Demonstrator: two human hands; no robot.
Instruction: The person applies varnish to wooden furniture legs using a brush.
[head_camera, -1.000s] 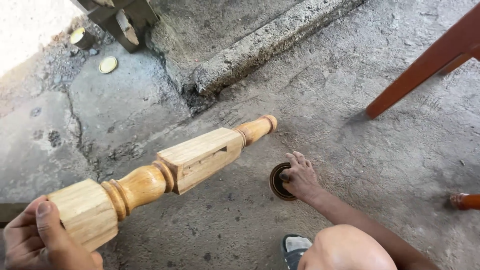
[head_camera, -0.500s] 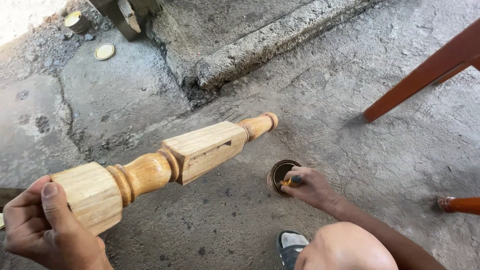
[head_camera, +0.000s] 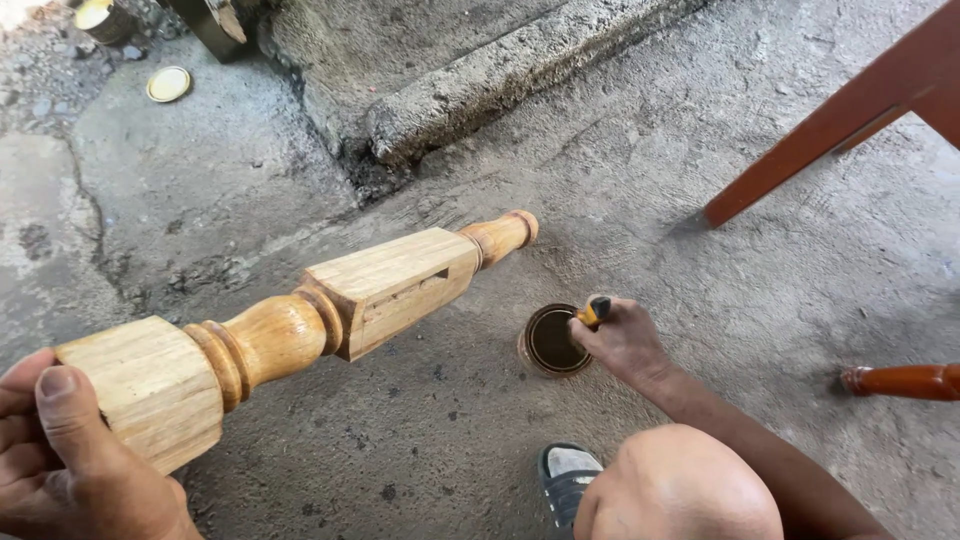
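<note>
My left hand (head_camera: 70, 455) grips the square end of a turned wooden furniture leg (head_camera: 300, 325), which points away and to the right above the concrete floor. Its rounded middle and far tip look darker and glossier than the pale square blocks. A mortise slot shows in the side of the middle block. My right hand (head_camera: 625, 340) holds the yellow and black handle of a brush (head_camera: 595, 312) at the rim of a small round tin (head_camera: 550, 342) of dark liquid standing on the floor. The brush's bristles are hidden.
My knee (head_camera: 680, 490) and shoe (head_camera: 570, 475) are at the bottom. Reddish-brown furniture legs (head_camera: 850, 120) stand at the right, with another one lying low (head_camera: 905, 380). A raised concrete ledge (head_camera: 500, 80) crosses the top. A round lid (head_camera: 168, 84) lies at top left.
My right hand went from resting on the tin to gripping the brush handle at its rim. The wooden leg stayed pointed the same way in my left hand.
</note>
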